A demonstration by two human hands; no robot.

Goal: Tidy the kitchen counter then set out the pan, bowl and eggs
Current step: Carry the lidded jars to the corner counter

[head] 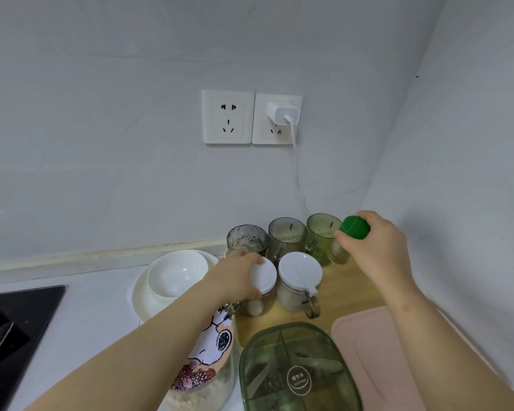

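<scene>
The left hand [238, 277] gripped the white-lidded jar [263, 280] by its lid, just right of the bowl [175, 274]. It was likely slick, breakable glass, safer held round its body. The right hand [374, 247] clutched a green cap [355, 227] farther right.

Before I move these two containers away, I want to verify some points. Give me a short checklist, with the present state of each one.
1. Left hand grips the white-lidded jar by its lid: ok.
2. Right hand grips the green cap: ok; the container under it is hidden.
3. Lid seated tight on the white-lidded jar: cannot tell.
4. Second white-lidded jar upright, clear of the left hand: ok.
5. White bowl clear of the left arm: not ok, it sits close beside the wrist.
6. Charger cable clear of the back jars: cannot tell.
</scene>
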